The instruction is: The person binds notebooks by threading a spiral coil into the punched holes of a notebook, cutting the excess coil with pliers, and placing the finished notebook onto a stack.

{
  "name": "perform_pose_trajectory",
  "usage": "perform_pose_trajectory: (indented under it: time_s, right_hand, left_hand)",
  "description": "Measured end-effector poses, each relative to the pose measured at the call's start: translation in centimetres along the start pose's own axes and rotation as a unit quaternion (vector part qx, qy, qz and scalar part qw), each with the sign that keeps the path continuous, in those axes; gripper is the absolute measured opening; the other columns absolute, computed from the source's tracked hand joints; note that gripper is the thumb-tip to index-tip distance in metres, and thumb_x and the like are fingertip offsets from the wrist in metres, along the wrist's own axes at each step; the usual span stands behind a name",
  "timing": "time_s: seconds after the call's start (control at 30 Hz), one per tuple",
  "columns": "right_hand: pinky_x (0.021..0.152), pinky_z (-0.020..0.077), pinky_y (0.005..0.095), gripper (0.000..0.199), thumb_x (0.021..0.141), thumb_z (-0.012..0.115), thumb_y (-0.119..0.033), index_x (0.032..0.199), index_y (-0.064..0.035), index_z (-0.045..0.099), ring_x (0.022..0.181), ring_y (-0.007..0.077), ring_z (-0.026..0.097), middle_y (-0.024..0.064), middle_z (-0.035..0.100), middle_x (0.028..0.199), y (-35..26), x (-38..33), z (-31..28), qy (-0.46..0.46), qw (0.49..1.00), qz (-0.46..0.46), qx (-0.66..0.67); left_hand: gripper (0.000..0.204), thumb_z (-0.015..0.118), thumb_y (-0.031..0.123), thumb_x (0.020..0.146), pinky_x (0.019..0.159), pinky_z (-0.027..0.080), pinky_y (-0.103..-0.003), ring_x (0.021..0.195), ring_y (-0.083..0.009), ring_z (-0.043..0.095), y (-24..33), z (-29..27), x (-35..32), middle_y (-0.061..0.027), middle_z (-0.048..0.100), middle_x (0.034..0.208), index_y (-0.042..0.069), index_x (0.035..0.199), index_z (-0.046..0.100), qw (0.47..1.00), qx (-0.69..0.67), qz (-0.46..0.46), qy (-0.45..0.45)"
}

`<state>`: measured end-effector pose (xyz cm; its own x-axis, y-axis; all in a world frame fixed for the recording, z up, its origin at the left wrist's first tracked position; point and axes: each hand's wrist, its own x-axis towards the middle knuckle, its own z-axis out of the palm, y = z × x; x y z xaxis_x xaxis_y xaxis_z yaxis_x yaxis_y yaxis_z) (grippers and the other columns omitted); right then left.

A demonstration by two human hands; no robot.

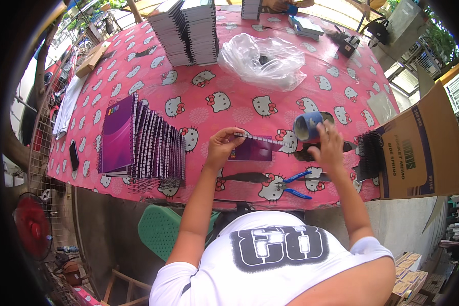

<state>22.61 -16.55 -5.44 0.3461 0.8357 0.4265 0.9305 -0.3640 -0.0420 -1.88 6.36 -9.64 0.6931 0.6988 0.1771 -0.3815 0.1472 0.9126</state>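
Spiral-binding step, by judgement: left hand [220, 148], fingers clamped on the purple notebook [254, 149] held over the worktop [209, 86]; right hand [327, 147], fingers curled at the notebook's coil end, below the blue tape roll [307, 126]; blue-handled pliers [294, 184] just nearer of the notebook, likely needed for crimping.

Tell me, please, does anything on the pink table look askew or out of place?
Mostly orderly. The row of purple spiral notebooks leans over in a fanned slant rather than standing straight, and a crumpled clear plastic bag lies loose mid-table. The blue-handled pliers sit near the table's front edge.
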Motion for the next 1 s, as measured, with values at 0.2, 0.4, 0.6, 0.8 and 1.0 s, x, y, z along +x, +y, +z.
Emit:
perform_pose_trajectory:
  time_s: [0.2, 0.4, 0.6, 0.8, 1.0]
  right_hand:
    - [0.098, 0.0333, 0.0521, 0.061, 0.076, 0.075, -0.026, 0.129, -0.0064, 0.051, 0.117, 0.0348, 0.045, 0.0162, 0.050, 0.122, -5.9, -8.5, -1.0, -0.145, 0.970, -0.042, 0.189]
    - [0.087, 0.0434, 0.0446, 0.047, 0.082, 0.071, -0.031, 0.120, -0.0056, 0.058, 0.099, 0.0340, 0.054, 0.0166, 0.056, 0.104, -12.0, -0.4, -7.5, -0.038, 0.908, 0.061, 0.414]
    - [0.087, 0.0449, 0.0421, 0.041, 0.082, 0.073, -0.029, 0.113, -0.0051, 0.060, 0.102, 0.0325, 0.055, 0.0165, 0.057, 0.107, -13.7, 2.5, -10.3, -0.013, 0.914, 0.019, 0.405]
    - [0.087, 0.0463, 0.0379, 0.040, 0.080, 0.076, -0.026, 0.111, -0.0051, 0.062, 0.101, 0.0289, 0.059, 0.0143, 0.060, 0.105, -13.7, 2.4, -10.8, -0.024, 0.910, 0.005, 0.415]
    - [0.076, 0.0504, 0.0288, 0.037, 0.085, 0.071, -0.024, 0.110, 0.0022, 0.061, 0.078, 0.0218, 0.064, 0.0119, 0.065, 0.089, -11.8, 2.8, -8.3, -0.360, 0.505, 0.187, 0.762]
  left_hand:
    - [0.012, 0.074, 0.008, 0.083, 0.066, 0.053, -0.022, 0.080, -0.0080, 0.063, 2.2, 3.3, -0.1, -0.0024, 0.069, 0.088, 0.004, 0.087, 0.064, 0.993, 0.012, 0.001, 0.115]
    - [0.015, 0.078, 0.003, 0.076, 0.062, 0.052, -0.028, 0.072, -0.0173, 0.066, 8.2, 8.1, -1.8, -0.0110, 0.069, 0.083, 0.002, 0.081, 0.064, 0.858, 0.373, 0.335, 0.113]
    - [0.019, 0.079, -0.003, 0.070, 0.064, 0.052, -0.030, 0.075, -0.0230, 0.067, 10.8, 7.7, -3.1, -0.0155, 0.070, 0.086, -0.001, 0.083, 0.065, 0.814, 0.423, 0.392, 0.073]
    - [0.019, 0.076, -0.007, 0.070, 0.065, 0.053, -0.032, 0.076, -0.0241, 0.067, 11.7, 7.6, -3.8, -0.0152, 0.070, 0.086, -0.001, 0.084, 0.064, 0.807, 0.441, 0.388, 0.049]
    - [0.022, 0.077, -0.006, 0.067, 0.064, 0.053, -0.035, 0.073, -0.0260, 0.066, 12.7, 7.6, -4.1, -0.0122, 0.069, 0.084, 0.000, 0.084, 0.065, 0.783, 0.444, 0.435, 0.036]
